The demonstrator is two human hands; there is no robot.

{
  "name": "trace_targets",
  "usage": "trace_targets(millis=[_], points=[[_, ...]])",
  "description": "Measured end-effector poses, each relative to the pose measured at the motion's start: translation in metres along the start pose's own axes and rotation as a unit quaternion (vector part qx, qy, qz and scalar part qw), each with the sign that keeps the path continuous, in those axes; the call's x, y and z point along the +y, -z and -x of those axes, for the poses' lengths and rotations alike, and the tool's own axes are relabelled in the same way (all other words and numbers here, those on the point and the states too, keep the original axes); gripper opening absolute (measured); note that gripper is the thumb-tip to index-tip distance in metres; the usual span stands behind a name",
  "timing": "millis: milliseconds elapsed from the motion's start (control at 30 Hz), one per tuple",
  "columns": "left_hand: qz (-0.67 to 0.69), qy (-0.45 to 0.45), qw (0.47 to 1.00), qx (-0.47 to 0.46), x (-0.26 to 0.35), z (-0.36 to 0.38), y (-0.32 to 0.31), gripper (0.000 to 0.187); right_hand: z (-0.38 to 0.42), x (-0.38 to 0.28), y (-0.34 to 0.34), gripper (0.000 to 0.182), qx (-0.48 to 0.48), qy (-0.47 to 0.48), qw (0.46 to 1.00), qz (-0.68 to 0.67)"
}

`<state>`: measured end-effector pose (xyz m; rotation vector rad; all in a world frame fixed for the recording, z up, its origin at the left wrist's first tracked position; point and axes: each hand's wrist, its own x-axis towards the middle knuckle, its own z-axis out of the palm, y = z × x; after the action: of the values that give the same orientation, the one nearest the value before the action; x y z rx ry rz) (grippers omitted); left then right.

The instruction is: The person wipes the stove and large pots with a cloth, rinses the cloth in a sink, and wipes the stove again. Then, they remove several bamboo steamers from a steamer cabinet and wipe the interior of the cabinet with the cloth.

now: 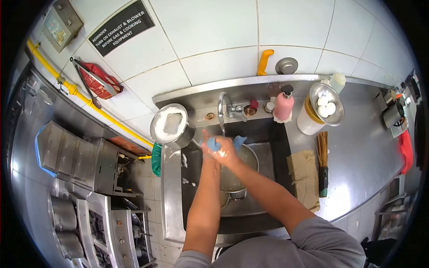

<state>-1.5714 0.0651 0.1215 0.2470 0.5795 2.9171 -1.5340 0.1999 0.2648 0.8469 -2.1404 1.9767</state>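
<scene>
I see the sink (pixel 268 210) first, a deep steel basin with a pot (pixel 248 156) in it under the tap (pixel 222 107). Above the pot my left hand (pixel 211 149) and right hand (pixel 228 154) press together, closed on a blue cloth (pixel 214 144), crumpled and wet with suds, its corners poking out by the fingers. A pink bottle (pixel 283 105) stands behind.

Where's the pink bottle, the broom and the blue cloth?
Pink bottle (pixel 283 105): head view, on its pink body.
Broom (pixel 322 152): head view, on the bristles.
Blue cloth (pixel 213 144): head view, on the part left of the hands.
</scene>
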Motion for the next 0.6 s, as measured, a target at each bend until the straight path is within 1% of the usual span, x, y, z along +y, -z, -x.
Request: trace_targets(millis=[33,67,100,200,233,267,333,367,433,467,500,533,567,600], points=[[-0.035,-0.034,0.982,0.182,-0.013,-0.001,-0.029,0.05,-0.008,0.008,0.006,0.038,0.016,-0.081,0.996,0.029],[-0.07,-0.065,0.929,0.357,-0.021,-0.004,-0.071,0.05,-0.021,0.026,0.014,0.039,0.034,-0.162,0.985,0.058],[-0.114,-0.038,0.897,0.426,-0.024,-0.01,-0.106,0.051,-0.033,0.059,0.018,0.036,0.043,-0.184,0.979,0.075],[-0.144,-0.062,0.903,0.401,-0.014,-0.019,-0.104,0.051,-0.04,0.021,0.017,0.035,0.028,-0.158,0.98,0.116],[-0.068,-0.064,0.942,0.323,-0.004,-0.021,-0.082,0.051,-0.035,0.036,0.005,0.033,0.018,-0.13,0.988,0.078],[-0.069,-0.066,0.942,0.323,0.002,-0.021,-0.078,0.051,-0.033,0.035,0.002,0.033,0.017,-0.128,0.989,0.077],[-0.113,-0.106,0.93,0.333,0.013,-0.017,-0.069,0.043,-0.029,0.034,-0.006,0.039,0.037,-0.118,0.986,0.113],[-0.116,-0.107,0.93,0.334,0.017,-0.015,-0.087,0.043,-0.041,0.023,0.008,0.042,0.011,-0.174,0.977,0.123],[-0.219,0.041,0.914,0.338,0.023,-0.003,-0.16,0.049,-0.066,0.055,0.035,0.045,0.069,-0.135,0.966,0.211],[-0.22,0.045,0.914,0.338,0.028,0.004,-0.187,0.049,-0.077,0.068,0.05,0.048,0.044,-0.177,0.961,0.206],[-0.466,0.122,0.825,0.295,0.039,0.014,-0.211,0.05,-0.085,0.077,0.065,0.05,0.02,-0.22,0.954,0.201],[-0.676,0.188,0.675,0.229,0.05,0.023,-0.22,0.052,-0.088,0.069,0.081,0.052,0.005,-0.234,0.964,0.127],[-0.738,0.223,0.619,0.147,0.062,0.022,-0.173,0.051,-0.09,0.059,0.093,0.053,-0.014,-0.246,0.968,0.051],[-0.737,0.221,0.621,0.15,0.071,0.027,-0.161,0.051,-0.092,0.06,0.103,0.053,-0.019,-0.245,0.968,0.053]])
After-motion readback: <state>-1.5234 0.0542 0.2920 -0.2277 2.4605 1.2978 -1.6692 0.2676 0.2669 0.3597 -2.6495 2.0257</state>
